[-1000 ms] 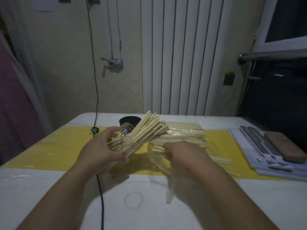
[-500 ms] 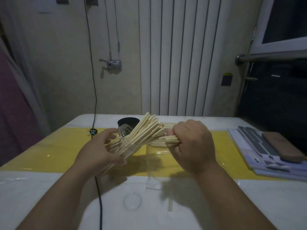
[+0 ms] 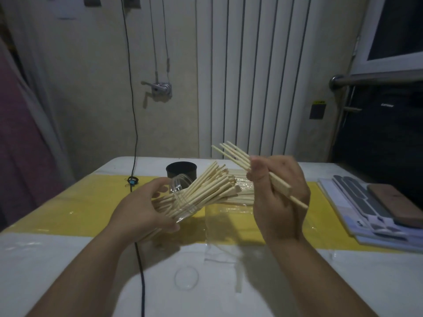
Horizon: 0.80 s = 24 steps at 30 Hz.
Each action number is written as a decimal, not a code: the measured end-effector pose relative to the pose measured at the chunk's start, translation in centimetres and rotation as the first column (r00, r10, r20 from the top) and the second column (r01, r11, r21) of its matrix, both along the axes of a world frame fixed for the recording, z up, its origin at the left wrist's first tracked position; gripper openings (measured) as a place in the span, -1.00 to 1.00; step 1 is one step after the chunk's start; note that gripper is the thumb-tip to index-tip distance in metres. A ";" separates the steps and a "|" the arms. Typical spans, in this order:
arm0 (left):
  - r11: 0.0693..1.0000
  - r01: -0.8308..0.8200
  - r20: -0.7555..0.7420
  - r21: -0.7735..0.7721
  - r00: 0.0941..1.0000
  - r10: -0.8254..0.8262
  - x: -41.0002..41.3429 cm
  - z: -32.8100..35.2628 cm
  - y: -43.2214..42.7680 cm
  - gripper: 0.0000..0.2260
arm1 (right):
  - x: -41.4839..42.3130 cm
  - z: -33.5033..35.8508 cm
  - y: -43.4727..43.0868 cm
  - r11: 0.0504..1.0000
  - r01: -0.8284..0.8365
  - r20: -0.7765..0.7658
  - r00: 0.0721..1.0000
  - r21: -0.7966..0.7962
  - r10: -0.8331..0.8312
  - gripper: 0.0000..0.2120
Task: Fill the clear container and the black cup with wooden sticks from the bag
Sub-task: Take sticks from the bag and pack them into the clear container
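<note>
My left hand (image 3: 142, 209) grips the clear container (image 3: 180, 197), tilted with its mouth toward the right and packed with wooden sticks (image 3: 210, 188) that fan out of it. Above the table, my right hand (image 3: 278, 197) is raised and holds a small bunch of sticks (image 3: 233, 154) pointing up and left. The clear plastic bag (image 3: 226, 216) lies on the yellow strip beneath both hands, with more sticks in it. The black cup (image 3: 182, 171) stands upright behind the container; its inside looks dark.
A black cable (image 3: 142, 271) runs across the white table (image 3: 45, 271) from the wall toward me. A clear round lid (image 3: 186, 276) lies near the front. Papers and a brown flat object (image 3: 396, 207) sit at the right edge.
My right hand pulled a bunch of sticks out of the bag and lifted them up above the table. My left hand kept holding the tilted container.
</note>
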<state>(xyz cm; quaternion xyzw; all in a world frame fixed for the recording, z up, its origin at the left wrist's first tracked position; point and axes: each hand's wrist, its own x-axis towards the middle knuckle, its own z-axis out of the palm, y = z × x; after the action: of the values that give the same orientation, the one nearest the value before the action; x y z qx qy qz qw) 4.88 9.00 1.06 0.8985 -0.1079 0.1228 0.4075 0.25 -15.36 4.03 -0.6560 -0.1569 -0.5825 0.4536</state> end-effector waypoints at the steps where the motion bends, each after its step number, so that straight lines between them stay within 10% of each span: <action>1: 1.000 0.001 0.003 0.007 1.000 -0.001 0.0 0.0 0.0 -0.16 | -0.2 0.2 0.3 0.988 -0.098 -0.024 0.995 0.121 0.101 -0.75; 7: 0.998 -0.008 -0.002 0.057 1.000 0.008 0.0 0.0 0.0 -0.11 | -0.8 0.6 1.4 0.856 -0.287 -0.275 0.862 0.429 0.427 -0.67; 20: 0.985 0.006 0.048 0.174 0.999 -0.014 -0.2 0.2 -0.3 -0.18 | 0.8 -0.4 1.1 0.870 -0.302 -0.527 0.701 0.390 0.480 -0.97; 24: 0.984 0.006 0.051 0.179 0.999 -0.015 -0.3 0.2 -0.4 -0.16 | 0.7 -0.4 0.8 0.915 -0.262 -0.617 0.677 0.308 0.402 -0.43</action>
<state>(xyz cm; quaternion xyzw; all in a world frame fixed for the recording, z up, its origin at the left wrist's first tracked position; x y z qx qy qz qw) 4.63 8.62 1.26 0.9273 -0.1338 0.1341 0.3229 0.93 -14.56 3.60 -0.7330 -0.0431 -0.2280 0.6394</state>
